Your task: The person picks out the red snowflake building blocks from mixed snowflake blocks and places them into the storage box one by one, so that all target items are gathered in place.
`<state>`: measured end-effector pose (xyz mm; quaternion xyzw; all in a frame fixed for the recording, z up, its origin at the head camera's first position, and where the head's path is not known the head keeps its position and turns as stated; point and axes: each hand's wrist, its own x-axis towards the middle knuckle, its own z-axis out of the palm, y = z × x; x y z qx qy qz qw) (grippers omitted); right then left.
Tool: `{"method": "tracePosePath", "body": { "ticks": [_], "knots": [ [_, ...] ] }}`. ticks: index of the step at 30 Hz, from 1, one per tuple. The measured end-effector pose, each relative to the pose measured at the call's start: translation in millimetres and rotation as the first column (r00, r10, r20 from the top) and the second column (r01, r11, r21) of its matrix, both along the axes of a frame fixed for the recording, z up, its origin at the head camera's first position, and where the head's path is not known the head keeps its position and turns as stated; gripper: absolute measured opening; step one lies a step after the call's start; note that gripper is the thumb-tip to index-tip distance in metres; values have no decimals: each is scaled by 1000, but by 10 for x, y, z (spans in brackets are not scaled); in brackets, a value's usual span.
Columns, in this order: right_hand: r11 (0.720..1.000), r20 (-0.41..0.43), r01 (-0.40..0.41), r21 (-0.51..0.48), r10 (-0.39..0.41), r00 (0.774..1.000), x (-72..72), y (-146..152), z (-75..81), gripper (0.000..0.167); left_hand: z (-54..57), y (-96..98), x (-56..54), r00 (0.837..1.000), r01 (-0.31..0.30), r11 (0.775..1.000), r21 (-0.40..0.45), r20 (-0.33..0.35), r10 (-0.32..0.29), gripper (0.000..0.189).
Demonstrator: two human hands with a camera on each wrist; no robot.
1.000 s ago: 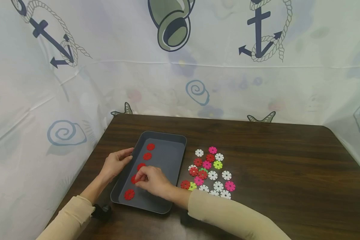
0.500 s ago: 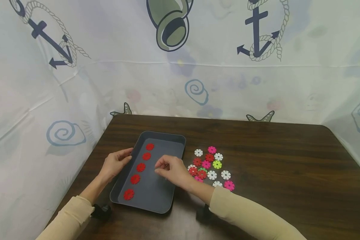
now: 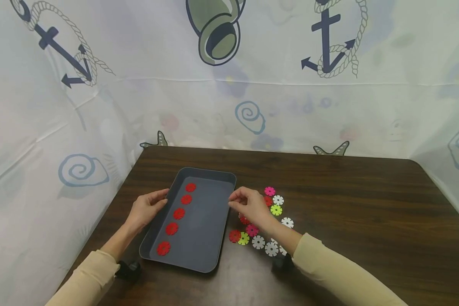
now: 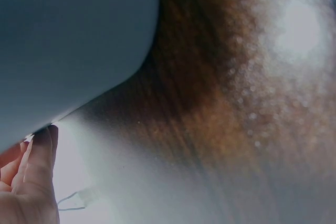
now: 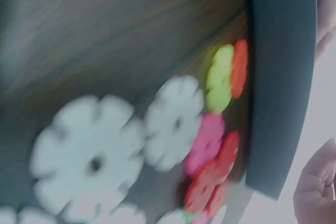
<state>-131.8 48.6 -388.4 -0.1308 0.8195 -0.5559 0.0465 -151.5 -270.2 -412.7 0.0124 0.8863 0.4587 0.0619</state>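
Note:
My left hand (image 3: 147, 208) touches the left rim of a dark grey tray (image 3: 204, 229) with its thumb and fairly straight fingers. In the left wrist view, fingers (image 4: 39, 153) meet the tray's outer edge. A column of several red notched discs (image 3: 179, 213) lies inside the tray, along its left side. My right hand (image 3: 252, 207) hovers at the tray's right edge, above loose notched discs, its fingers relaxed. A gap shows between thumb and fingers in the right wrist view, with nothing seen held. White discs (image 3: 258, 242), pink discs (image 3: 252, 230) and yellow discs (image 3: 276, 210) lie below it.
The brown wooden table (image 3: 367, 212) extends to the right of the discs. Some discs overlap, and the right hand and forearm hide others. A patterned cloth (image 3: 290, 110) hangs behind the table.
My right hand has moved right from the red discs in the tray, across it, to above the loose discs. The left hand stays at the tray rim.

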Motion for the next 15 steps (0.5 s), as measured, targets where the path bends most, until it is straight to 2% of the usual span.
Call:
{"method": "tracePosePath", "body": {
  "ticks": [6, 11, 15],
  "knots": [
    [996, 7, 79, 41, -80, 997, -72, 267, -67, 11, -13, 1, -6, 1000, 2, 1000, -6, -12, -2, 43],
    [981, -1, 159, 111, -160, 987, -127, 493, -116, 12, -11, 9, -7, 1000, 0, 1000, -3, -8, 0, 43],
    [973, 28, 198, 119, -202, 979, -168, 641, -171, 11, -5, 13, -5, 1000, -1, 1000, 3, -7, 1, 43]
  ]
}}
